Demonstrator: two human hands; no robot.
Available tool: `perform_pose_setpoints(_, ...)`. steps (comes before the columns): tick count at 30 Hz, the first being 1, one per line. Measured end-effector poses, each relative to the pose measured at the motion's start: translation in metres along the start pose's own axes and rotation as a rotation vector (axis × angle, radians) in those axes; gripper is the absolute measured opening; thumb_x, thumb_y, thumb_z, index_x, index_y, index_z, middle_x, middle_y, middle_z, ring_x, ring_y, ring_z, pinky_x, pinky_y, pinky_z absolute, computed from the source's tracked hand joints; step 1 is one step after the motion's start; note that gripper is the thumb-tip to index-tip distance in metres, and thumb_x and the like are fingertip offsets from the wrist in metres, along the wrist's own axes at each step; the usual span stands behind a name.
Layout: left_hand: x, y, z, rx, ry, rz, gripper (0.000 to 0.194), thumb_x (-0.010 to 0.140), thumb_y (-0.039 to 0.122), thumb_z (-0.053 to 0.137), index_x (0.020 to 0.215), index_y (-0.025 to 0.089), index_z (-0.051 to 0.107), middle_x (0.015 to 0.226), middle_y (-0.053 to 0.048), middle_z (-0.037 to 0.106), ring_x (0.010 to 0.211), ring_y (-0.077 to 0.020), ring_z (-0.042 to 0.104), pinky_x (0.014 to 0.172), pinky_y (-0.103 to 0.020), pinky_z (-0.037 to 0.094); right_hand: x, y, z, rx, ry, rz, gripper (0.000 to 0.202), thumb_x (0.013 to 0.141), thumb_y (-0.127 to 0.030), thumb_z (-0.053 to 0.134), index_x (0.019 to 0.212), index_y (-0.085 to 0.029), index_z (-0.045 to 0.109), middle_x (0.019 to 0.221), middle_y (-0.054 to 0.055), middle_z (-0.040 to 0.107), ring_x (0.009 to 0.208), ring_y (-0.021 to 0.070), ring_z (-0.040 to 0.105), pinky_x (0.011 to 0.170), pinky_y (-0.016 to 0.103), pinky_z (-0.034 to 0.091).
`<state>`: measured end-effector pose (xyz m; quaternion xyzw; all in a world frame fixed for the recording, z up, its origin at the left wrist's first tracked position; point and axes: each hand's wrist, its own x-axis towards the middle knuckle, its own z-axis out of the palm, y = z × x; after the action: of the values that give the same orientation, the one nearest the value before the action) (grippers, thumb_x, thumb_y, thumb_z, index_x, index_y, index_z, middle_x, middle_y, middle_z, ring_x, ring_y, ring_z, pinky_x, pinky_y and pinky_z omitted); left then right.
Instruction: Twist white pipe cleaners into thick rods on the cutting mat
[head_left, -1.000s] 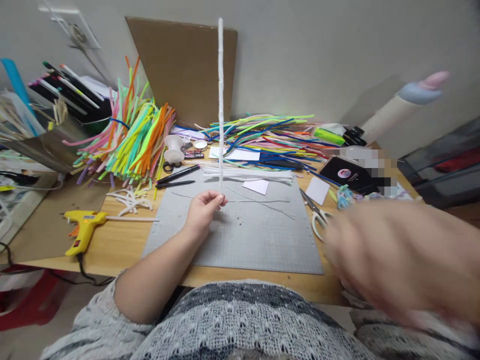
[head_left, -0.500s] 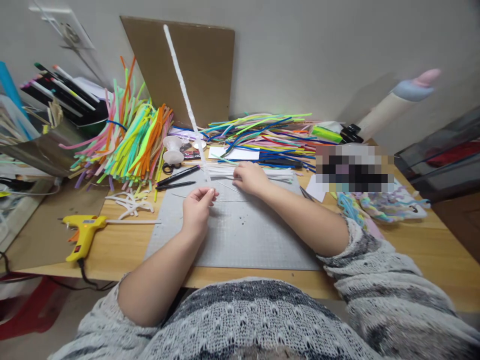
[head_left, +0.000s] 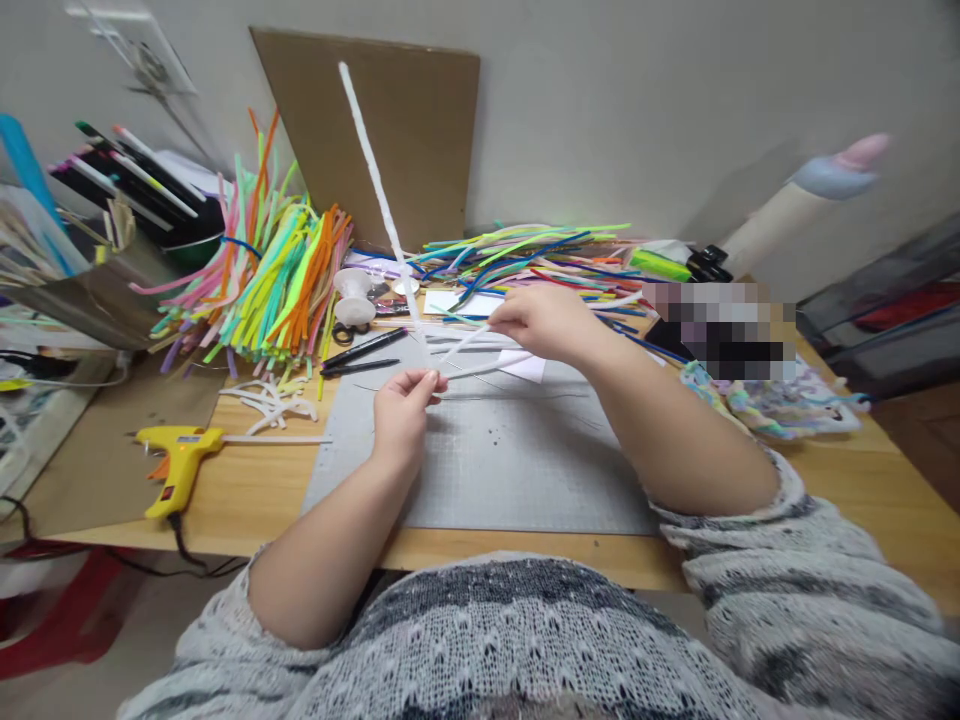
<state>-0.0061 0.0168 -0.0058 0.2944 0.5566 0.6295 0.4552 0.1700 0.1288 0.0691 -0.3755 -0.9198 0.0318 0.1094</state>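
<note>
My left hand [head_left: 405, 410] pinches the lower end of a long white fuzzy stick [head_left: 385, 210], which stands up tilted to the left. My right hand [head_left: 544, 318] is closed on a white pipe cleaner [head_left: 465, 344] that slants down to my left fingertips. More white pipe cleaners [head_left: 480, 340] lie behind, at the top of the grey cutting mat [head_left: 517, 470]. Thin wires [head_left: 517, 397] cross the mat between my hands. A small white paper [head_left: 523, 366] lies just below my right hand.
A yellow glue gun [head_left: 180, 462] and short white pieces [head_left: 270, 403] lie left. Behind are black pens [head_left: 365, 350], bundled coloured pipe cleaners [head_left: 277, 290], clear spools [head_left: 354, 296], loose coloured stems [head_left: 525, 250] and a brown board [head_left: 405, 130]. Pastel yarn [head_left: 780, 400] sits right.
My right hand has lifted and moved right from the white bundle, with a white pipe cleaner now in its fingers. My left hand still pinches the stick. The view has shifted slightly.
</note>
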Motion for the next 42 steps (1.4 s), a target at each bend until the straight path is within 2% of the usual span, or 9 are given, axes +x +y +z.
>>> perform_pose_setpoints(5,-0.007,0.004,0.004,0.006,-0.073,-0.056,0.029,0.06,0.035,0.073,0.071,0.012,0.06,0.077,-0.008,0.07,0.076,-0.0173,0.064,0.065,-0.026,0.048,-0.039,-0.017,-0.02,0.09,0.007,-0.157,0.024,0.086,-0.027,0.05,0.086,-0.02,0.072,0.079,0.004,0.064,0.071,0.0131,0.053,0.06,0.024,0.03)
perform_pose_setpoints(12,-0.012,-0.001,0.006,0.032,-0.153,-0.111,0.026,0.06,0.031,0.074,0.069,0.012,0.06,0.09,-0.01,0.069,0.081,-0.0165,0.065,0.065,-0.024,0.05,-0.074,-0.017,-0.018,0.05,0.052,-0.099,0.025,0.088,-0.029,0.049,0.086,-0.019,0.072,0.074,0.004,0.061,0.069,0.0137,0.053,0.061,0.026,0.03)
perform_pose_setpoints(16,-0.016,0.001,0.01,-0.061,-0.292,-0.284,0.024,0.057,0.023,0.077,0.067,0.011,0.059,0.089,-0.008,0.069,0.073,-0.0159,0.067,0.062,-0.024,0.052,-0.085,-0.018,-0.017,-0.002,0.061,-0.064,0.025,0.088,-0.029,0.048,0.085,-0.021,0.071,0.075,0.004,0.062,0.07,0.0141,0.053,0.06,0.026,0.029)
perform_pose_setpoints(20,-0.019,0.0,0.013,-0.077,-0.368,-0.382,0.018,0.061,0.016,0.075,0.064,0.009,0.059,0.061,-0.004,0.065,0.056,-0.0096,0.062,0.056,-0.018,0.051,-0.09,-0.023,-0.011,-0.074,0.061,0.002,0.024,0.088,-0.027,0.048,0.083,-0.02,0.07,0.075,0.004,0.062,0.07,0.0154,0.053,0.06,0.027,0.028)
perform_pose_setpoints(23,-0.021,-0.004,0.015,-0.091,-0.4,-0.371,0.017,0.061,0.015,0.075,0.063,0.008,0.059,0.056,-0.001,0.062,0.047,-0.0054,0.055,0.051,-0.016,0.049,-0.09,-0.032,0.001,-0.045,0.073,0.054,0.022,0.087,-0.025,0.048,0.089,-0.018,0.068,0.081,0.006,0.064,0.074,0.0166,0.055,0.061,0.027,0.03)
perform_pose_setpoints(26,-0.022,-0.007,0.015,-0.108,-0.425,-0.348,0.019,0.059,0.017,0.076,0.062,0.009,0.059,0.053,0.0,0.061,0.047,-0.0061,0.055,0.051,-0.017,0.049,-0.088,-0.045,0.019,0.085,0.074,-0.019,0.022,0.088,-0.027,0.05,0.103,-0.018,0.063,0.092,0.007,0.063,0.08,0.0157,0.055,0.062,0.025,0.031)
perform_pose_setpoints(31,-0.024,-0.005,0.015,-0.073,-0.428,-0.407,0.017,0.064,0.015,0.074,0.061,0.009,0.058,0.053,-0.001,0.062,0.048,-0.0073,0.057,0.053,-0.018,0.05,-0.084,-0.052,0.039,0.107,0.1,-0.136,0.025,0.092,-0.031,0.044,0.087,-0.019,0.065,0.078,0.003,0.059,0.071,0.0133,0.051,0.058,0.024,0.029)
perform_pose_setpoints(38,-0.024,0.002,0.015,0.026,-0.483,-0.511,0.007,0.074,0.008,0.063,0.067,0.007,0.062,0.069,-0.006,0.067,0.056,-0.0099,0.064,0.051,-0.017,0.05,-0.081,-0.037,0.024,0.23,0.236,-0.208,0.018,0.09,-0.023,0.047,0.083,-0.017,0.062,0.08,0.005,0.058,0.076,0.0157,0.053,0.067,0.026,0.039)
perform_pose_setpoints(42,-0.026,0.0,0.015,0.129,-0.534,-0.434,0.011,0.073,0.015,0.067,0.067,0.009,0.059,0.062,-0.003,0.064,0.052,-0.0106,0.063,0.049,-0.018,0.049,-0.081,-0.042,0.026,0.367,0.329,-0.229,0.015,0.09,-0.021,0.045,0.085,-0.017,0.059,0.097,0.009,0.061,0.092,0.0174,0.057,0.077,0.029,0.044)
